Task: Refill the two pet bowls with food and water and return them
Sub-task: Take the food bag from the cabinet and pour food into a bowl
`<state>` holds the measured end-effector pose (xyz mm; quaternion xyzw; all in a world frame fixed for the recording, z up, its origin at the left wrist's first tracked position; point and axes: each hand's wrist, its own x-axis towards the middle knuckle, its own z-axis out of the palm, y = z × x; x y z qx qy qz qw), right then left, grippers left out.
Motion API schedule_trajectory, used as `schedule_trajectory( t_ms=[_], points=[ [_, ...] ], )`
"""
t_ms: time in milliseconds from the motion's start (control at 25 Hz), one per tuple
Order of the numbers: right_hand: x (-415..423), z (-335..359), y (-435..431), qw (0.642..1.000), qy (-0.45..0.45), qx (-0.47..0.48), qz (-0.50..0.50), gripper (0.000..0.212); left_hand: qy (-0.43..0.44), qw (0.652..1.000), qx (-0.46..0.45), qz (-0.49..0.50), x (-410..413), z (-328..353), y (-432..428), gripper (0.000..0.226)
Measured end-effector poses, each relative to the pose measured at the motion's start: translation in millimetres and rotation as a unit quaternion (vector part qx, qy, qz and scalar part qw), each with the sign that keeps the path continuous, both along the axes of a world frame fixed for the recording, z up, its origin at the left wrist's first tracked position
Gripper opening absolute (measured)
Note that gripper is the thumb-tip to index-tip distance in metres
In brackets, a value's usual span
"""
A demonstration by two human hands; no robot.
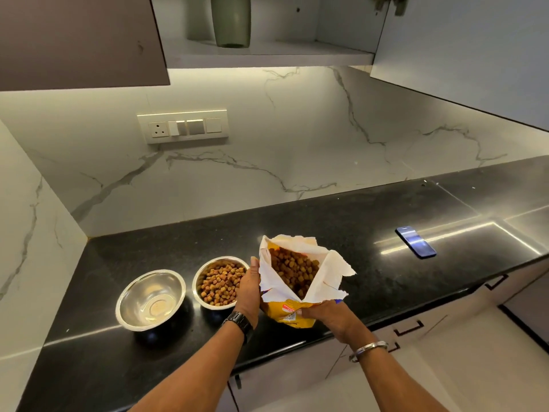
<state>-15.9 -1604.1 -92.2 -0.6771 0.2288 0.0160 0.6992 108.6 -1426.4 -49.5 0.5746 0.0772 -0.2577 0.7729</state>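
Observation:
Two steel pet bowls stand side by side on the black counter point(356, 233). The left bowl point(150, 298) holds no kibble; whether there is water in it I cannot tell. The right bowl point(218, 282) is full of brown kibble. Just right of it stands a yellow pet food bag point(300, 278), its torn white top wide open and kibble showing inside. My left hand point(248, 288) grips the bag's left side, partly covering the full bowl's rim. My right hand point(329, 318) holds the bag low at its front.
A dark blue phone point(415, 241) lies flat on the counter to the right. A switch panel point(182, 126) sits on the marble backsplash. Overhead cabinets and a shelf with a green vase point(231, 20) hang above. Drawers with black handles point(408, 328) run under the counter edge.

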Motion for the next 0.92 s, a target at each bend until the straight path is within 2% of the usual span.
schedule_trajectory(
  t_ms=[120,200,240,360,480,560,720,920],
  points=[
    [-1.4,7.5,-13.2,0.999,-0.015,-0.025,-0.012,0.098,-0.009,0.997,0.061,-0.053,8.5,-4.7,-19.8,0.046],
    [-1.2,11.1,-22.5,0.999,-0.019,-0.031,-0.032,0.1,-0.029,0.994,0.071,-0.082,15.0,-8.1,-30.6,0.037],
    [-0.2,12.1,-27.8,0.998,-0.016,-0.036,-0.048,0.095,-0.05,0.991,0.072,-0.101,19.6,-8.1,-36.5,0.03],
    [8.1,14.3,-39.1,0.995,-0.047,-0.056,-0.074,0.078,-0.099,0.985,0.071,-0.125,40.3,-3.1,-60.6,0.028],
    [25.1,16.6,-46.6,0.988,-0.075,-0.061,-0.118,0.092,-0.096,0.986,0.021,-0.135,62.3,6.9,-89.4,0.025],
    [37.9,15.5,-51.4,0.983,-0.098,-0.064,-0.14,0.103,-0.099,0.985,0.024,-0.138,81.1,10.8,-107.1,0.024],
    [64.0,7.5,-57.4,0.974,-0.129,-0.083,-0.168,0.083,-0.105,0.982,0.062,-0.144,118.3,18.3,-138.6,0.02],
    [98.3,-5.9,-60.8,0.961,-0.127,-0.102,-0.224,0.075,-0.079,0.982,0.077,-0.154,157.5,15.3,-172.0,0.016]
  ],
)
